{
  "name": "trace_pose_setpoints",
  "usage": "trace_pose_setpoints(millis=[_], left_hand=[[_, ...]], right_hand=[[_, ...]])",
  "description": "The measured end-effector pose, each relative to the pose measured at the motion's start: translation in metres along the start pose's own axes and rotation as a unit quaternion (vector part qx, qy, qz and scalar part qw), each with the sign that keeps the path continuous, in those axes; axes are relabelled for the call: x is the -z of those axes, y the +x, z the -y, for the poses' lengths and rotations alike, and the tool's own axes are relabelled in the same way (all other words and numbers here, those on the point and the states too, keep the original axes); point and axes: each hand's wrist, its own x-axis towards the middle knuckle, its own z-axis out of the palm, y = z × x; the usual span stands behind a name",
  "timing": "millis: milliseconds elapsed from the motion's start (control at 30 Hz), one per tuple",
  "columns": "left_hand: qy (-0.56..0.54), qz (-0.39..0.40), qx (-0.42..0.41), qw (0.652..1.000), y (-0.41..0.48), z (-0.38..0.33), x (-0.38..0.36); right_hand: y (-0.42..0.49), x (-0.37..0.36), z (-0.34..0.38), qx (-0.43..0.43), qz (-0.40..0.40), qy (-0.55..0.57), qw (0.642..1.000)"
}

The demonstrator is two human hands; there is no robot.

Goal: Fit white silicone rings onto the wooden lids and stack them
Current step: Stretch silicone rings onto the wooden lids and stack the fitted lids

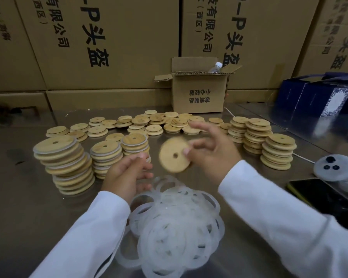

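Head cam: lid in right hand

Right hand [211,155] pinches the round wooden lid [174,155] by its edge, tilted, centre hole showing. Left hand [127,173] is curled and blurred, grip unclear. Soft translucent rings [175,227] lie piled below both hands.

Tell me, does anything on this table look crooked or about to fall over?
Yes. The tall stack of lids on the left leans: its top sits further left than its base, with lids stepped out of line. The rings lie in a loose tangled heap.
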Motion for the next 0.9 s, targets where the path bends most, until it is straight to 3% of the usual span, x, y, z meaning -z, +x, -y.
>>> trace_pose_setpoints(millis=[133, 300, 433, 533, 667, 767, 900], left_hand=[[0.017, 0.070, 0.011, 0.997, -0.001, 0.009, -0.002], [0.056, 0.107, -0.013, 0.993, -0.002, 0.017, -0.001], [0.018, 0.064, -0.003, 0.998, 0.001, 0.017, 0.002], [-0.038, -0.009, 0.020, 0.999, 0.006, 0.013, 0.006], [-0.114, -0.035, 0.054, 0.991, 0.007, 0.009, 0.009], [-0.113, -0.028, 0.053, 0.992, 0.007, 0.010, 0.010], [-0.116, -0.008, 0.033, 0.993, 0.004, 0.010, 0.010]], right_hand=[[-0.016, -0.015, -0.016, -0.069, 0.045, 0.066, 0.994], [-0.019, -0.013, -0.022, -0.055, 0.058, 0.078, 0.994], [-0.016, -0.012, -0.024, -0.054, 0.043, 0.084, 0.994], [-0.012, -0.009, -0.032, -0.048, 0.025, -0.060, 0.997], [-0.015, -0.007, -0.042, -0.001, 0.106, -0.287, 0.952], [-0.015, -0.006, -0.046, -0.005, 0.129, -0.320, 0.939], [-0.010, -0.001, -0.048, -0.072, 0.093, -0.339, 0.933]])
